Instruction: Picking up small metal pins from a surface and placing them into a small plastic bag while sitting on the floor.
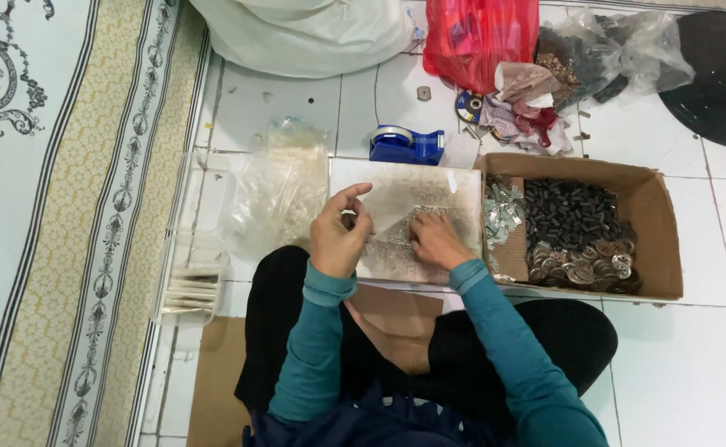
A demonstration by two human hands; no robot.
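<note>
I sit on the floor with a worn white board (404,186) in front of my knees, and a patch of small metal bits (429,217) lies on it. My left hand (340,233) hovers over the board's left part with thumb and forefinger curled together; whether something tiny sits between them I cannot tell. My right hand (436,241) rests palm down on the metal bits near the board's middle, fingers spread over them.
A cardboard box (659,223) at the right holds silver clips (502,213), small black pieces (570,213) and round metal rings (582,265). A blue tape dispenser (407,146), clear plastic bags (276,194), a red bag (479,37) and a patterned rug (57,207) surround me.
</note>
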